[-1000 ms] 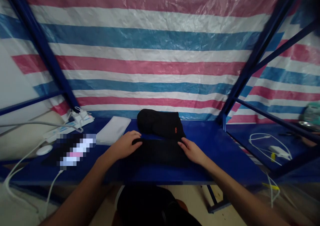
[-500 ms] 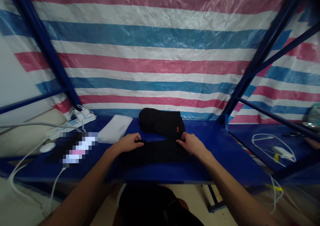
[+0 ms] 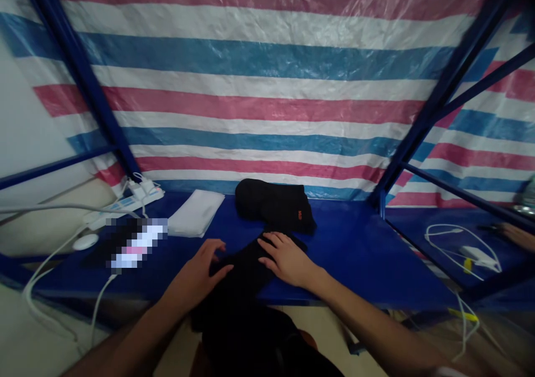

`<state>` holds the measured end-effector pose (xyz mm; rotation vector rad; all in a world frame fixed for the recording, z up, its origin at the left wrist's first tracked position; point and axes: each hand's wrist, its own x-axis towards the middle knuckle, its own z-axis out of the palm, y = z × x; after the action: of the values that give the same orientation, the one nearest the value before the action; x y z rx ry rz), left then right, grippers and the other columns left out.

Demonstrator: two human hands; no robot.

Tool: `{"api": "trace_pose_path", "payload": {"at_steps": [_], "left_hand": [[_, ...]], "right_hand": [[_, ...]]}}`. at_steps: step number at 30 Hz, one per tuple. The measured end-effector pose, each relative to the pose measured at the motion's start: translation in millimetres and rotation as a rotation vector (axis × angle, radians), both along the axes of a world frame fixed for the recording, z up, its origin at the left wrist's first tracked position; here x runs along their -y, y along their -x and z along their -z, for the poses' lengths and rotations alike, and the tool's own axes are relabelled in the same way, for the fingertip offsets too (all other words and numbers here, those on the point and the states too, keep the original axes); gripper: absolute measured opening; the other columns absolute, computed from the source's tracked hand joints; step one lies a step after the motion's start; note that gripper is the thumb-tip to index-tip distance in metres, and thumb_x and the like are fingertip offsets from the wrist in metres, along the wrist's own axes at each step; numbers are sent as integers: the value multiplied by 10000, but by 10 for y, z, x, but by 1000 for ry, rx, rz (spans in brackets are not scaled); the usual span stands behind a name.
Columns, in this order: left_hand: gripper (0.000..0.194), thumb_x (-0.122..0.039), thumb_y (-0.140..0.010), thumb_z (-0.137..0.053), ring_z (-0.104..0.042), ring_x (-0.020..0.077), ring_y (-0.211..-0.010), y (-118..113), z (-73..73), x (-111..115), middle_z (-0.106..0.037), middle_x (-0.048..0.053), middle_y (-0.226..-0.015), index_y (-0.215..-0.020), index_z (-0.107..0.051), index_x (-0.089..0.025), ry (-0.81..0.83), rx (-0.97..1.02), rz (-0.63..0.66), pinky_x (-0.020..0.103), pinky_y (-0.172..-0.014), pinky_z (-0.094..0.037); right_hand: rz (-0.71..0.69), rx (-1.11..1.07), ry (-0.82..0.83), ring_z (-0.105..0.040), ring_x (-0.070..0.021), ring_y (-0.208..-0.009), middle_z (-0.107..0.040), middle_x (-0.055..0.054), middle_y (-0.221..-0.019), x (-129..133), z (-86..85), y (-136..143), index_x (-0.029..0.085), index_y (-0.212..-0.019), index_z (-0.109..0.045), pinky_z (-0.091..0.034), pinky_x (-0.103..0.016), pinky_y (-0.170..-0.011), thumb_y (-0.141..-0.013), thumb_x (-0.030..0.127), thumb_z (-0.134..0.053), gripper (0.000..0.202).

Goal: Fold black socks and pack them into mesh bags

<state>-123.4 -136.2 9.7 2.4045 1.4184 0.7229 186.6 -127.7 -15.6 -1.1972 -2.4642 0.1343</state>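
A black garment (image 3: 244,271) lies at the front of the blue table (image 3: 355,265) and hangs over its near edge toward my lap. My left hand (image 3: 200,271) grips the garment's left edge with curled fingers. My right hand (image 3: 284,257) rests flat on top of it, fingers spread. Just behind the hands sits a folded pile of black clothing (image 3: 273,204) with a small red mark on its right side.
A folded white cloth (image 3: 196,213) lies left of the pile. Further left are a blurred dark object (image 3: 134,243), a white round device (image 3: 86,241), a power strip (image 3: 125,201) and cables. Blue frame posts (image 3: 397,165) stand right; another person's hand (image 3: 516,235) shows beyond.
Both hands have drawn back toward me and closer together, bringing the black garment to the table's front edge, where it now bunches narrower and hangs down. The view shifted slightly right.
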Motion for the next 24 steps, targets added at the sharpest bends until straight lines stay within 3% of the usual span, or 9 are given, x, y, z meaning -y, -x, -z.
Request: {"api": "trace_pose_path", "payload": {"at_steps": [2, 4, 6, 8, 9, 12, 14, 19, 24], "left_hand": [[231, -411, -1046, -607, -682, 264, -1220, 131, 38, 151, -654, 96, -1422, -1208, -662, -255, -218, -17, 126, 401, -1016, -573], [283, -409, -1038, -639, -603, 284, -1367, 266, 63, 286, -633, 89, -1492, -1289, -674, -284, -329, -115, 319, 445, -1143, -511], [647, -569, -951, -723, -559, 318, -1427, 373, 91, 399, -589, 115, -1568, -1510, -564, -284, -324, -243, 486, 475, -1196, -474], [979, -655, -871, -758, -523, 348, -1466, 434, 139, 476, -528, 150, -1630, -1664, -384, -221, -304, -352, 563, 490, -1231, -437], [970, -581, -901, -747, -517, 338, -1476, 450, 170, 498, -524, 144, -1637, -1693, -330, -207, -324, -389, 563, 479, -1245, -419], [795, -93, -971, -556, -530, 242, -1472, 465, 260, 501, -582, 53, -1601, -1702, -312, -287, -442, -458, 509, 399, -1260, -382], [855, 44, -915, -451, -584, 204, -1411, 454, 283, 477, -646, 16, -1534, -1679, -357, -329, -479, -426, 515, 361, -1234, -403], [714, -79, -859, -534, -720, 257, -1164, 230, 133, 501, -754, 84, -1348, -1538, -525, -300, -350, -87, 509, 466, -1112, -515], [336, -300, -929, -627, -750, 259, -1073, -247, -211, 537, -795, 60, -1163, -1260, -677, -282, -27, 176, 244, 409, -990, -593]], "right_hand": [[-97, -2, 16, -396, -340, -1558, -474, -177, -1660, -119, 18, -1, 179, -1628, -475, -321, -542, -1299, -1134, 499, -461, 589], [-172, -1, 42, -363, -325, -1592, -438, -163, -1693, -240, 32, 1, 191, -1641, -455, -275, -542, -1324, -1137, 503, -457, 594], [-227, -1, 63, -338, -310, -1612, -407, -151, -1716, -352, 53, 17, 210, -1653, -434, -244, -548, -1335, -1137, 500, -464, 594], [-274, -4, 73, -322, -296, -1623, -394, -143, -1725, -449, 76, 42, 234, -1663, -416, -235, -549, -1336, -1134, 493, -481, 593], [-296, -5, 74, -318, -290, -1626, -392, -140, -1726, -490, 83, 55, 243, -1665, -410, -233, -548, -1336, -1132, 486, -490, 591], [-345, -7, 77, -316, -278, -1628, -397, -135, -1723, -577, 75, 82, 260, -1665, -409, -219, -537, -1339, -1121, 482, -529, 599], [-361, -14, 92, -321, -277, -1626, -405, -129, -1720, -602, 47, 91, 272, -1662, -415, -206, -528, -1342, -1088, 526, -587, 650], [-435, -23, 113, -303, -298, -1633, -398, -124, -1724, -533, -34, 148, 282, -1664, -411, -163, -527, -1348, -968, 609, -738, 836], [-631, -17, 136, -315, -311, -1627, -420, -114, -1714, -340, -60, 266, 254, -1652, -432, -130, -538, -1350, -911, 402, -789, 836]]}}
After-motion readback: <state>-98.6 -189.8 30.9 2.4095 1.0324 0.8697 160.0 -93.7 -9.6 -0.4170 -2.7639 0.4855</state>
